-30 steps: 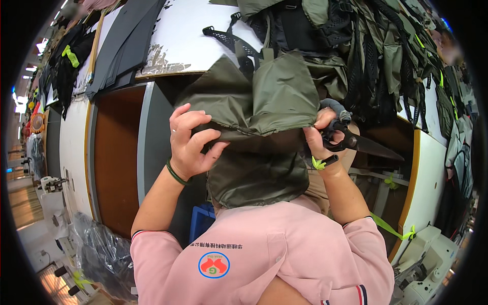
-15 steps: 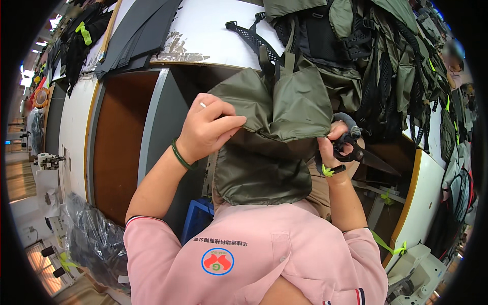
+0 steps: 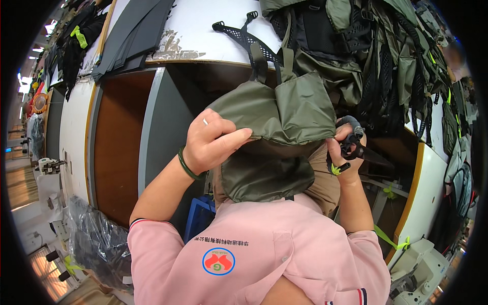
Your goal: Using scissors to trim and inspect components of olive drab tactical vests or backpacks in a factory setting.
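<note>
Left hand [image 3: 211, 141] and right hand [image 3: 346, 171], each grip pinched closed, hold the green cloth [image 3: 305, 109] by its edge; black scissors [image 3: 375, 155] hang from the right hand

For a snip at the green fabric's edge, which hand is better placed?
Right, probably: the right hand holds black scissors while pinching the green fabric; the left hand holds only fabric.

Scissors [image 3: 366, 153] (one pair), one bracelet [image 3: 186, 166], one ring [image 3: 205, 122]
</note>
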Motion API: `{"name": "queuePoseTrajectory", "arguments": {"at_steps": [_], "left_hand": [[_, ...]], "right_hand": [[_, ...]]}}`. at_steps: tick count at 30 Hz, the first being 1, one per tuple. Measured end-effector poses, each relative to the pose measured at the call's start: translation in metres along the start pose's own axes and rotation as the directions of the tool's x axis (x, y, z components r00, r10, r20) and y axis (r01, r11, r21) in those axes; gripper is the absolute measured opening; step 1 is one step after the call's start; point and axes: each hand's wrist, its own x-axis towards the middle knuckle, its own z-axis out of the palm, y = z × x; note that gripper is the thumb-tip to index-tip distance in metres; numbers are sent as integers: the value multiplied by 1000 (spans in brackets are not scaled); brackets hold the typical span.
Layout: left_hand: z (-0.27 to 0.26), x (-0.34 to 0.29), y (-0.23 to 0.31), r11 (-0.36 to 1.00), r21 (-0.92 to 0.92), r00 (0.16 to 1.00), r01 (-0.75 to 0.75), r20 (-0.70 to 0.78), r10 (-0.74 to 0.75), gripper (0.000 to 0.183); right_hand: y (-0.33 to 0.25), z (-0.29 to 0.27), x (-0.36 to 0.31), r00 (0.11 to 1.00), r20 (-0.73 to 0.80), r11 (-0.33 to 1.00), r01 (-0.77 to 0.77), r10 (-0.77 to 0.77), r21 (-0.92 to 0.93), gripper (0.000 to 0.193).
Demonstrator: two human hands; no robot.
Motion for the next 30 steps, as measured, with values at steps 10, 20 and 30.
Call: {"name": "queuePoseTrajectory", "arguments": {"at_steps": [10,20,30], "left_hand": [[4,0,14,995,26,995,-101,-13,102,35],[4,7,19,994,36,995,-101,-23,102,30],[3,6,19,993,35,993,-111,30,110,29]], "right_hand": [[-59,-29,48,900,430,687,358,-73,-632,31],[-69,-27,62,841,529,558,495,-113,-666,29],[-66,-27,59,828,560,650,441,-30,-618,33]]}}
